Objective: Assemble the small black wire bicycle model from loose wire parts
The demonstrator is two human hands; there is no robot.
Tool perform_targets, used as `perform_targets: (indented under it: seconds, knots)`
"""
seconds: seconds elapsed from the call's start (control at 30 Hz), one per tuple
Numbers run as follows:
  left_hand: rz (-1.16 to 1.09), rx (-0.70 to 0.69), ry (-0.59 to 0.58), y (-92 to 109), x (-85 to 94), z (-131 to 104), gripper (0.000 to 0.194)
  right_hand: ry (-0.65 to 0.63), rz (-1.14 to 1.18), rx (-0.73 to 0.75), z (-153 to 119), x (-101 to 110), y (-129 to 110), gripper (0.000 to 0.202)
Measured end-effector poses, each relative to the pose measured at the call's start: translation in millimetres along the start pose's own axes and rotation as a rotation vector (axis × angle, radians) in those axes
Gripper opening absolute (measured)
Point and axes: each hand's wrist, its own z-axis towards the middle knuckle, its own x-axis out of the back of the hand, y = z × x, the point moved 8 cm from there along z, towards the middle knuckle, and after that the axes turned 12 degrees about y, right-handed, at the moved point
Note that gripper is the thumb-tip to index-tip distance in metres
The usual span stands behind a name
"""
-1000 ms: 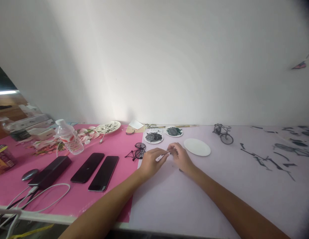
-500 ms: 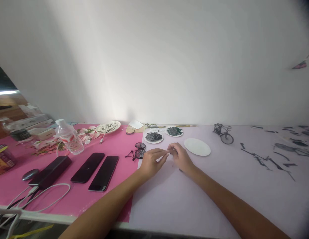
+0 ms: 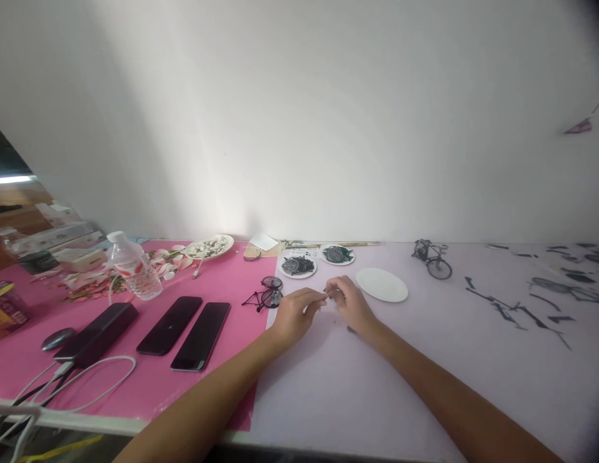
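Observation:
My left hand (image 3: 296,314) and my right hand (image 3: 348,302) meet fingertip to fingertip over the pale sheet (image 3: 338,392). Both are closed in a pinch; whatever lies between the fingers is too small to name. Just left of my left hand, a partly built black model bicycle (image 3: 266,296) lies across the pink sheet's edge. Beyond the hands are a plate of black bicycle parts (image 3: 299,264) and a plate of dark green and black parts (image 3: 338,254). A bare white plate (image 3: 382,285) sits near my right hand. Farther right stands a complete model bicycle (image 3: 432,258).
Two phones (image 3: 170,325), a black power bank (image 3: 97,332) with white cables and a mouse (image 3: 58,339) lie on the pink sheet (image 3: 222,399) at left. Behind them stands a water bottle (image 3: 135,265). Printed bicycle-part pictures (image 3: 518,312) cover the right side. A wall rises behind.
Both hands stay in nearly the same place, fingertips together. The right fingers have shifted very slightly; nothing else has visibly moved on the table.

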Motion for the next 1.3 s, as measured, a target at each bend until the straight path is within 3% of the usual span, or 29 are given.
perform_targets:
  seconds: [0.5,0.67,0.73,0.93,1.13,1.3]
  knots:
    - [0.043,-0.073,-0.067,-3,-11.0,-6,0.02,-0.113,-0.006,0.065,1,-6,-1,0.023]
    - [0.124,-0.004,-0.033,-10,-8.9,-5,0.017,-0.127,-0.224,0.15,16,11,0,0.034]
    - [0.142,0.01,-0.026,-12,-7.9,-4,0.016,-0.133,-0.377,0.104,24,23,11,0.028]
    - [0.173,-0.034,0.001,-13,-6.8,-2,0.012,-0.337,-0.74,-0.062,25,39,51,0.021]
    - [0.156,0.006,-0.016,-16,-11.0,-4,0.011,-0.365,-0.768,-0.287,17,52,74,0.023]
    - [0.139,0.032,-0.035,-16,-12.6,-5,0.011,-0.435,-0.775,-0.338,10,46,81,0.025]
